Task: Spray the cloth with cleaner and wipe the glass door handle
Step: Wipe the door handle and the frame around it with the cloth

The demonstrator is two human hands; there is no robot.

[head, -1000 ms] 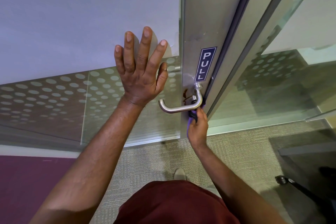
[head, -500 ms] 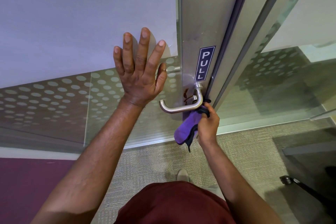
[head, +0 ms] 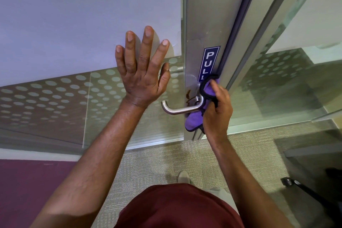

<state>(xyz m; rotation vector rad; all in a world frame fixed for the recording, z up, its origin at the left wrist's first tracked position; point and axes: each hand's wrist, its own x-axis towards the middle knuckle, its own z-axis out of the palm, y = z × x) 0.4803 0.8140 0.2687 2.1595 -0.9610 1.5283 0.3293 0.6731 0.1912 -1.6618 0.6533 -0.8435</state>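
A brushed-steel lever handle (head: 180, 110) juts left from the metal door stile (head: 201, 24), under a blue PULL sticker (head: 209, 61). My right hand (head: 217, 111) grips a purple cloth with black edging (head: 208, 90) and holds it against the base of the handle and the door edge; a fold of the cloth hangs below the lever. My left hand (head: 142, 72) lies flat with fingers spread on the frosted glass panel (head: 74, 24) left of the handle. No spray bottle is in sight.
The glass panel carries a band of dots low down (head: 46, 102). A second glass pane in a grey frame (head: 277, 89) stands to the right. Grey carpet (head: 148, 168) lies below, with a maroon patch (head: 27, 190) at left and a dark chair base (head: 296, 185) at right.
My right hand has come up from under the handle to its right side, bringing the purple cloth up against the handle's base and over the sticker's lower end. My left hand has stayed flat on the glass.
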